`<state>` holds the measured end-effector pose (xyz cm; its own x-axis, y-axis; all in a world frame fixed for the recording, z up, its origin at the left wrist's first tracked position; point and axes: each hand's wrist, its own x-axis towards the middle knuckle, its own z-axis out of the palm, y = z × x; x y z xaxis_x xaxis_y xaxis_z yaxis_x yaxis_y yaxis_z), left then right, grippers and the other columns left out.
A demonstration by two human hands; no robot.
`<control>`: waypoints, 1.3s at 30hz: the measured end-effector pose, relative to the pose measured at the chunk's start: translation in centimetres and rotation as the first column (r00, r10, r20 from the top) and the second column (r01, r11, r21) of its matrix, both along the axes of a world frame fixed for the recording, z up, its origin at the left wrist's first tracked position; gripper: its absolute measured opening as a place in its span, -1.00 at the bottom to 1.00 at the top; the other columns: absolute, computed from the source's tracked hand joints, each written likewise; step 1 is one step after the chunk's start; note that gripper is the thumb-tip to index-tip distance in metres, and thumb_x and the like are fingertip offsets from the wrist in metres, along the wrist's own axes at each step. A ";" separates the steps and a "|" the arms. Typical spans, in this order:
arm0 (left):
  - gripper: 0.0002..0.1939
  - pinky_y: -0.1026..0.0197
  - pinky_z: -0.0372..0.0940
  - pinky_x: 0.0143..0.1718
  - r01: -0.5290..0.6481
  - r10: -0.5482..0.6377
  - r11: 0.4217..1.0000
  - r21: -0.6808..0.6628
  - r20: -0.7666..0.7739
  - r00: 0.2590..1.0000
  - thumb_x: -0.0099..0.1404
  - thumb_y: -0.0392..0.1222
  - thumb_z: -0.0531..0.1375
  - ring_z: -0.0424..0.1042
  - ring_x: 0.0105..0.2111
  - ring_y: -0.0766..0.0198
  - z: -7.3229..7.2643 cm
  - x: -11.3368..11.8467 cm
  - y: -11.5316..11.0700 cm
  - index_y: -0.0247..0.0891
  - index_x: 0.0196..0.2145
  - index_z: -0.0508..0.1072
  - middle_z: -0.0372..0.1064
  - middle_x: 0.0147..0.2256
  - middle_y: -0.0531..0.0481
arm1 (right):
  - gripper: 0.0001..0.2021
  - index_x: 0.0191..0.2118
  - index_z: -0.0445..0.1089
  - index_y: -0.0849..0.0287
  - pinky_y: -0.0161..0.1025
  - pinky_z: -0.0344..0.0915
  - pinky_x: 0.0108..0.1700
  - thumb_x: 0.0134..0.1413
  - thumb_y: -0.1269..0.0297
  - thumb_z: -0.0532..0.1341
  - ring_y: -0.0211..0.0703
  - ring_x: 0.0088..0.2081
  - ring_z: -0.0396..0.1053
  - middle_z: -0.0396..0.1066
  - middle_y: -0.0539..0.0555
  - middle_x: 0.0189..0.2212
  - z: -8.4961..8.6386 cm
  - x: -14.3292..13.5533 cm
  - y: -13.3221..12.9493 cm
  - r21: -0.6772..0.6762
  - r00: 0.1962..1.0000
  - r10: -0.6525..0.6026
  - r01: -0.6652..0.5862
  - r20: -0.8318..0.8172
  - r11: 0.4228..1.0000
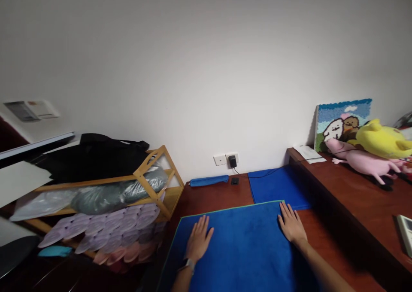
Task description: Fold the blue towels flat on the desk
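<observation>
A large blue cloth [241, 244] with a thin green edge lies spread over the reddish-brown wooden table [209, 197]. My left hand [198, 239] rests palm down on its left part, fingers stretched out. A watch or band circles that wrist. Near the far right corner of the cloth, my right hand [292, 223] lies flat with fingers apart, partly over the edge. Behind it, a second blue cloth [273, 184], folded flat, lies against the wall. A rolled or narrowly folded blue cloth [209, 180] sits at the back left.
A wall socket holds a black plug [232, 161] with a trailing cable. On the left stands a wooden rack [162, 182] with purple slippers and a black bag [96, 156]. The raised ledge on the right bears a pink plush toy [363, 159], a yellow plush [383, 139] and a picture [337, 120].
</observation>
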<state>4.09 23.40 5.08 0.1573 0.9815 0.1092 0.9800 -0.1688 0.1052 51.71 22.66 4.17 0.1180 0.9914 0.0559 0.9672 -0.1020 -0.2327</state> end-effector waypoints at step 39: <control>-0.26 -0.08 -0.14 0.53 0.416 -0.370 0.903 -0.106 0.300 0.879 0.53 0.21 -0.25 -0.18 0.50 0.13 1.9 27.2 -6.5 -0.18 0.51 -0.08 -0.15 0.51 -0.08 | -0.29 0.51 0.00 0.15 0.09 -0.16 0.51 0.39 -0.06 -0.22 0.00 0.52 -0.17 -0.03 -0.03 0.49 -1.1 0.8 -7.6 -0.023 0.994 0.102 -0.103 -0.024 0.994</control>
<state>31.29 16.88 7.03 0.5212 0.8521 0.0471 0.7671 -0.4920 0.4118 52.48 15.08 3.09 0.0164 0.9994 0.0298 0.9673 -0.0084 -0.2534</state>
